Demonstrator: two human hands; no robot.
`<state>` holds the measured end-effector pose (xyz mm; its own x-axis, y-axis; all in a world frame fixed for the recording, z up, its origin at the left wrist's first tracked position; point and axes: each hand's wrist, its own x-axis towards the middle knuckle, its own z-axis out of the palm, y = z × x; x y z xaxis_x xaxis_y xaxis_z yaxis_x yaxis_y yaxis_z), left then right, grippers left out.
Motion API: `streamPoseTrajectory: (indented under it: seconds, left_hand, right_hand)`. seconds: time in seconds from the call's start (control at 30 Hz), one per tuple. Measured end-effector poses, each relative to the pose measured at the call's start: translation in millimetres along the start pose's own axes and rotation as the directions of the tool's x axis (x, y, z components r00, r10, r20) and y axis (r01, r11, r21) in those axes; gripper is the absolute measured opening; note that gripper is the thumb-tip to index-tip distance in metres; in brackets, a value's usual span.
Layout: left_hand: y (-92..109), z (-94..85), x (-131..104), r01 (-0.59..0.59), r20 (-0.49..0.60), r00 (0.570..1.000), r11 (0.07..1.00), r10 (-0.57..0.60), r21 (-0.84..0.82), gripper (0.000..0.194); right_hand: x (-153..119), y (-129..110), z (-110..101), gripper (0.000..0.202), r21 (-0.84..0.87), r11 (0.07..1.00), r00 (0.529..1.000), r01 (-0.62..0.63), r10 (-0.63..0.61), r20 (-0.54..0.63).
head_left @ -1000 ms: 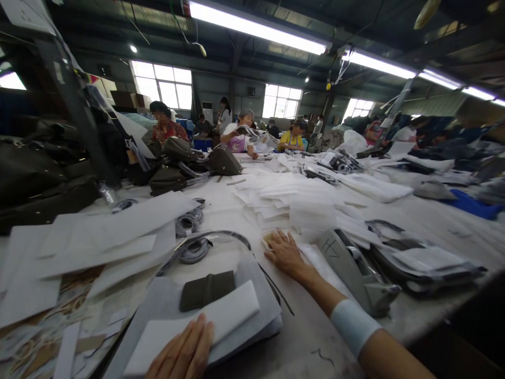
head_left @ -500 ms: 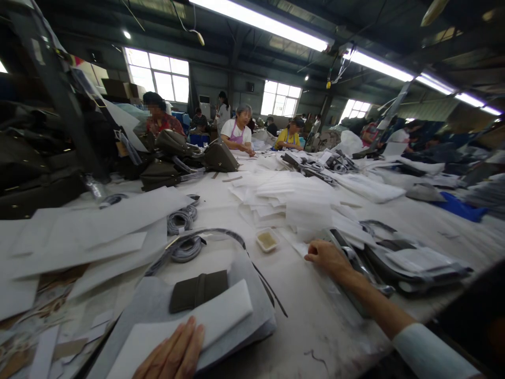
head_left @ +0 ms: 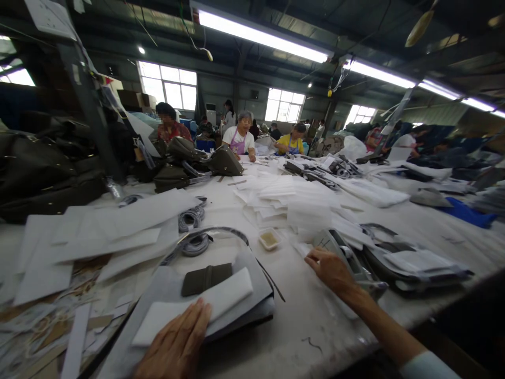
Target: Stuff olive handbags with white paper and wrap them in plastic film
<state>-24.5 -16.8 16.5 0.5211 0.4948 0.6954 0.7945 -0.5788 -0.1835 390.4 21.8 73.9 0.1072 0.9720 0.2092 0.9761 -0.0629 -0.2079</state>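
My left hand (head_left: pixel 179 337) lies flat, fingers stretched out, on a folded white foam sheet (head_left: pixel 197 310). The foam rests on a bag wrapped in pale grey tissue paper (head_left: pixel 246 316). A dark olive flap or strap piece (head_left: pixel 207 279) shows just beyond the foam, and a dark handle (head_left: pixel 224 230) arches behind it. My right hand (head_left: pixel 331 268) is closed, thumb and fingers pinched together, beside a grey tape dispenser (head_left: pixel 341 245). Something pale shows at its fingertips, too unclear to name.
A small white dish (head_left: pixel 270 239) stands between my hands. Foam sheets (head_left: pixel 310 205) are piled behind it, more (head_left: pixel 118 221) at left. A wrapped bag (head_left: pixel 418 258) lies at right. Coiled straps (head_left: pixel 191 218), dark bags (head_left: pixel 224 160) and co-workers (head_left: pixel 239 139) are farther back.
The view has shifted slightly, so the table's left side sits farther right. My left hand stays flat on the foam. My right hand stays pinched by the dispenser, whose top shows more.
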Motion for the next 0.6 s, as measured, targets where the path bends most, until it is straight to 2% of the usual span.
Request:
streamPoseTrajectory:
  seconds: [0.1,0.2,0.33,0.4,0.47,0.53,0.6]
  left_hand:
    - [-2,-8.4,7,0.026,-0.011,1.0,1.0,-0.026,-0.011,0.052]
    - [-8,-18.2,16,0.114,-0.035,0.993,0.992,-0.116,-0.048,0.05]
    - [-21,-30.7,26,0.277,-0.096,0.954,0.957,-0.284,-0.082,0.037]
    - [-27,-35.7,29,0.349,-0.101,0.928,0.931,-0.359,-0.104,0.036]
    - [-32,-38.9,30,0.401,-0.102,0.904,0.905,-0.416,-0.139,0.038]
    - [-34,-40.1,29,0.431,-0.091,0.888,0.886,-0.45,-0.171,0.039]
    - [-34,-39.4,26,0.449,-0.083,0.879,0.874,-0.469,-0.188,0.04]
  right_hand:
    - [-27,-31,-4,0.018,0.321,0.941,0.989,0.107,-0.134,0.063]
    - [-57,-73,12,0.017,0.498,0.841,0.956,0.212,-0.284,0.072]
    - [-85,-121,36,0.015,0.455,0.813,0.883,0.364,-0.456,0.109]
    - [-86,-135,35,0.016,0.412,0.817,0.845,0.404,-0.506,0.175]
    - [-80,-140,27,0.015,0.433,0.821,0.824,0.372,-0.507,0.253]
    - [-70,-137,22,0.027,0.473,0.835,0.851,0.281,-0.445,0.28]
    - [-60,-129,28,0.035,0.443,0.873,0.924,0.205,-0.321,0.206]
